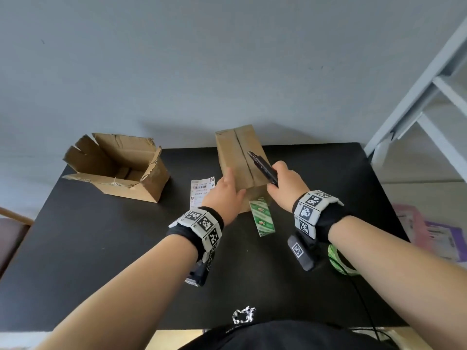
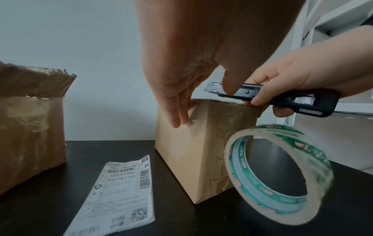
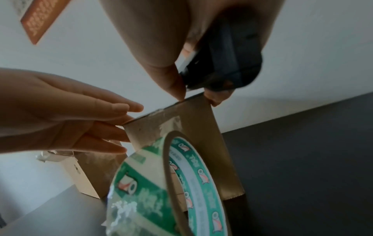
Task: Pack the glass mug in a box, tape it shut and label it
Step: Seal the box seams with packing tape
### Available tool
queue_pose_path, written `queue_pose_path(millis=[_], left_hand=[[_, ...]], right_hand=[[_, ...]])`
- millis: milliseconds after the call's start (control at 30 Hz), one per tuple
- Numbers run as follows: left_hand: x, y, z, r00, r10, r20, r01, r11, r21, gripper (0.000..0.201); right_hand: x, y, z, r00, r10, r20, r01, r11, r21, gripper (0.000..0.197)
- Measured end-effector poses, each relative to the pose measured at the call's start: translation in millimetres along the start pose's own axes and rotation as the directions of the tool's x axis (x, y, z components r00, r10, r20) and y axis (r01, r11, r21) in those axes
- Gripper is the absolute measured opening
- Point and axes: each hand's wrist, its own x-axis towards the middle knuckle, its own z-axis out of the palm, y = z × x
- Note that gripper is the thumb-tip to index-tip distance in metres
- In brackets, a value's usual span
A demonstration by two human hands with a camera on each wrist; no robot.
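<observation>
A closed brown cardboard box (image 1: 237,152) stands at the middle back of the black table (image 1: 101,248); clear tape runs over its near top edge (image 2: 228,111). My left hand (image 1: 225,190) presses straight fingers (image 2: 175,110) against its left side, with the thumb on top. My right hand (image 1: 285,185) grips a black utility knife (image 1: 262,168) just above the box's near top edge (image 3: 191,99), blade end pointing away. A green-printed tape roll (image 2: 282,175) stands on edge against the box front. A white shipping label (image 1: 201,192) lies left of the box. No glass mug is in view.
An open, torn cardboard box (image 1: 116,168) sits at the table's back left. A second green roll (image 1: 338,258) lies under my right forearm. A white shelf frame (image 1: 429,97) stands at the right, coloured papers (image 1: 429,233) on the floor beside it.
</observation>
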Motion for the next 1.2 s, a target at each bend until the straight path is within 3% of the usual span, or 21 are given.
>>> queue_pose_path(millis=[167,367,467,633,733,833,1000,1067,1200], left_hand=[[10.2,-2.3,4.5,0.999,0.023,0.038,-0.024,1.000,0.017,0.052],[13.2,4.2,-2.3,0.999,0.036,0.001,-0.036,0.999,-0.013,0.057],[11.1,0.9,1.9,0.999,-0.027,-0.031,0.025,0.997,-0.070,0.055],[15.0,-15.0,9.8,0.967,-0.250,0.038,0.253,0.956,-0.146,0.048],[15.3,-21.3,15.8,0.930,-0.321,0.176,0.361,0.888,-0.285,0.040],[11.1,-22.3,20.6,0.888,-0.297,0.351,0.437,0.784,-0.442,0.026],[4.4,-13.7,23.7,0.881,-0.220,0.418,0.470,0.494,-0.731,0.009],[4.2,-13.4,25.3,0.881,-0.214,0.422,0.471,0.480,-0.740,0.006],[3.0,-15.9,28.5,0.882,-0.279,0.380,0.471,0.490,-0.733,0.032]], right_hand=[[0.5,8.5,-8.2,1.000,-0.025,-0.007,0.025,0.995,0.096,0.032],[1.7,13.6,-9.8,0.999,-0.040,-0.009,0.041,0.997,0.071,0.035],[5.6,10.7,-5.1,0.994,-0.073,-0.081,0.077,0.996,0.047,0.043],[12.5,0.1,2.6,0.990,-0.134,-0.053,0.131,0.989,-0.062,0.057],[15.0,-2.1,5.6,0.986,-0.163,-0.045,0.159,0.984,-0.085,0.061],[15.3,-1.0,9.2,0.982,-0.186,-0.031,0.180,0.975,-0.131,0.066],[17.0,-2.1,10.7,0.974,-0.217,-0.065,0.202,0.961,-0.189,0.055],[18.0,-1.9,10.7,0.972,-0.227,-0.066,0.210,0.957,-0.200,0.053],[18.3,-1.2,10.3,0.972,-0.225,-0.060,0.210,0.958,-0.195,0.053]])
